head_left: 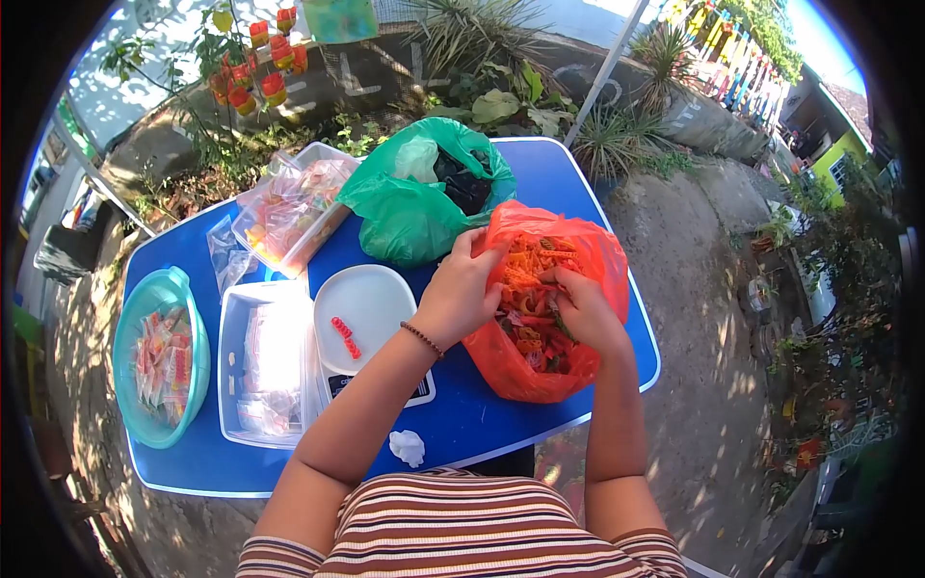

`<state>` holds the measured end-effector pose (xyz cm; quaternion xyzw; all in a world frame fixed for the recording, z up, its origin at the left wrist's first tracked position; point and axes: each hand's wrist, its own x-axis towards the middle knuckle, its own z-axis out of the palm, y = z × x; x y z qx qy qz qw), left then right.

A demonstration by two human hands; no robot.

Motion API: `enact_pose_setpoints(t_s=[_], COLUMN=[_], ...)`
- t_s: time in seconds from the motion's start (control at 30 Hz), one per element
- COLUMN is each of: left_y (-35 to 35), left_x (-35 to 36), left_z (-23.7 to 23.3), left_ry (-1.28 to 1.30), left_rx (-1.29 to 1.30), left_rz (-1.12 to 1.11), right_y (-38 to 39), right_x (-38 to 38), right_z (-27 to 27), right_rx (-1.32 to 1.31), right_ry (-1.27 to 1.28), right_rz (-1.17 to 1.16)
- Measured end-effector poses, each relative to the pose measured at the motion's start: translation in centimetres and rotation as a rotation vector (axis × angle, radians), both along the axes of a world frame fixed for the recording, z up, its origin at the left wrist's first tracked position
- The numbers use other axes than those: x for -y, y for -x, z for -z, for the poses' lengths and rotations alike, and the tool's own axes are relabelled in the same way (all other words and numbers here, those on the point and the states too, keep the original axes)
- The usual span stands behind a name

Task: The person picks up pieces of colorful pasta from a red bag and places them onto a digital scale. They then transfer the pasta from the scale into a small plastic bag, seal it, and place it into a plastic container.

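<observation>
A red plastic bag [540, 380] stands open at the table's right side. Orange, red and some green curled pieces [530, 337], looking like coloured dry pasta, fill it. My left hand [458, 294], with a beaded bracelet on its wrist, is closed at the bag's left rim, fingers over the edge. Inside the mouth, my right hand [586, 306] has its fingers curled among the pieces; what they pinch is hidden. Left of my left forearm is a kitchen scale [421, 389] with a white plate [371, 287] on top. Several red spiral pieces [345, 337] lie in a row on that plate.
The blue table [462, 438] also bears a green plastic bag [405, 231], a white container [226, 385] of clear packets, a tub [313, 241] of bagged pieces, a teal basin [200, 385] of packets and a crumpled white scrap [407, 448]. Plants and a low wall stand behind.
</observation>
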<state>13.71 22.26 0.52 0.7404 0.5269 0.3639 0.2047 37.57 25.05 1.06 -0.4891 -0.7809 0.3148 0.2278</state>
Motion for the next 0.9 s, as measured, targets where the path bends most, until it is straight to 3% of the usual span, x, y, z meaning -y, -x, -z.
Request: enact_pose_setpoints(t_s=[0.2, 0.3, 0.5, 0.7, 0.8, 0.9], left_y=[0.5, 0.9, 3.5, 6.0, 6.5, 6.6], left_x=[4.4, 7.3, 12.5, 15.8, 17.2, 17.9], left_z=[-1.2, -2.4, -1.8, -0.8, -0.3, -0.2], left_ry=[-0.119, -0.153, -0.086, 0.022, 0.100, 0.139], left_rx=[-0.108, -0.048, 0.192, 0.320, 0.334, 0.352], left_rz=[0.078, 0.083, 0.187, 0.148, 0.123, 0.107], right_y=[-0.1, -0.8, -0.9, -0.1, 0.3, -0.4], right_x=[4.3, 4.5, 4.6, 4.7, 4.8, 5.0], right_z=[-3.1, -2.1, -2.9, -3.5, -3.4, -3.2], right_rx=[-0.215, -0.335, -0.624, -0.539, -0.348, 0.006], right_ry=[0.092, 0.064, 0.269, 0.201, -0.029, -0.279], right_rz=[0.128, 0.144, 0.210, 0.320, 0.453, 0.361])
